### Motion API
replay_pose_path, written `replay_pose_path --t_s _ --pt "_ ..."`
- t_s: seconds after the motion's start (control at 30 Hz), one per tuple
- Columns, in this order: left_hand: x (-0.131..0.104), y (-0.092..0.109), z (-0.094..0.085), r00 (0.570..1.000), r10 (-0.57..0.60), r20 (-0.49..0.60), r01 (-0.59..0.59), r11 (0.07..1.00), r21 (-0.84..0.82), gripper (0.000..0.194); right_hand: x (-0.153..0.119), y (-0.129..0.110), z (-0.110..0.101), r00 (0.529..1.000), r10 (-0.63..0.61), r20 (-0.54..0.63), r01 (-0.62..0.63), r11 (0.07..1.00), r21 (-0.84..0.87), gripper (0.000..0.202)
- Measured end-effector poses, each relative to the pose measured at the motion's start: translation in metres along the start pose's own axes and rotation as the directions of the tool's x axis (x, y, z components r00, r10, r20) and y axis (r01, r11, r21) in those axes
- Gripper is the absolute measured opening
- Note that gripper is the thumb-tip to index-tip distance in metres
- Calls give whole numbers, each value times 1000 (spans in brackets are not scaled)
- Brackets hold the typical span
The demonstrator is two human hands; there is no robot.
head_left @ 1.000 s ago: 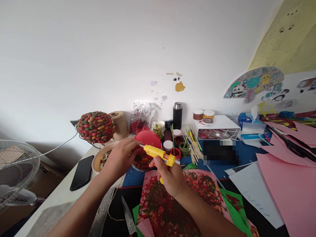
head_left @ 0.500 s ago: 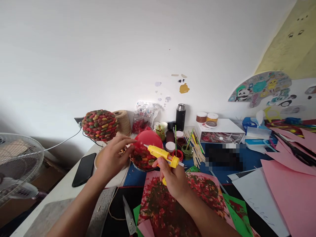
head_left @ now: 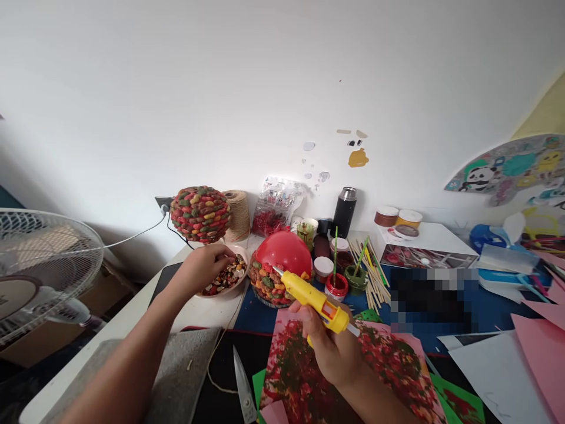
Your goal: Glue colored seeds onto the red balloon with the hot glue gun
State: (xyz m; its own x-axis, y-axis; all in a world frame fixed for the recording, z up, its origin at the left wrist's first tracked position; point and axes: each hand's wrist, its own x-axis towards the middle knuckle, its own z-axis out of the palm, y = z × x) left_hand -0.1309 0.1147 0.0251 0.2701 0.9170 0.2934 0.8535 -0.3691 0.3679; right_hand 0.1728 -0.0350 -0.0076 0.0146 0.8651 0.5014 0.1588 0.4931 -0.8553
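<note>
My right hand (head_left: 338, 347) is wrapped round a yellow hot glue gun (head_left: 313, 297), with a clear glue stick poking out of its back end. The gun's nozzle is close to a red balloon (head_left: 285, 253), whose lower part is covered in painted shell-like pieces (head_left: 267, 285). On the left, a pale bowl (head_left: 220, 292) holds many loose pieces in red, yellow, brown and cream. My left hand (head_left: 203, 268) is over this bowl, its fingers bent down together among the pieces. Whether a piece is between the fingertips is hidden.
A ball covered in similar pieces (head_left: 200, 215) stands behind the bowl, beside a twine spool (head_left: 236, 215). Paint jars (head_left: 336, 287), wooden sticks (head_left: 375, 277) and a black flask (head_left: 345, 212) line the back. Scissors (head_left: 242, 383) and a paint-stained pink sheet (head_left: 300, 377) lie in front.
My left hand has moved from beside the balloon back to the bowl. The glue gun has drawn slightly away from the balloon's top toward me. The view has shifted left.
</note>
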Motion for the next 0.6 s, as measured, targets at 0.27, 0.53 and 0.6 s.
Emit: replay_pose_path --t_s 0.27,0.53,0.6 --pt "5 3 24 976 145 162 -160 983 87 24 2 -15 1 982 -178 56 183 976 -116 39" --pt "-1 14 29 973 147 179 -166 982 96 19 5 -14 4 955 -287 69 294 946 -139 36" --pt "-2 14 27 979 132 159 -143 988 64 18 5 -13 6 956 -285 69 292 948 -128 37"
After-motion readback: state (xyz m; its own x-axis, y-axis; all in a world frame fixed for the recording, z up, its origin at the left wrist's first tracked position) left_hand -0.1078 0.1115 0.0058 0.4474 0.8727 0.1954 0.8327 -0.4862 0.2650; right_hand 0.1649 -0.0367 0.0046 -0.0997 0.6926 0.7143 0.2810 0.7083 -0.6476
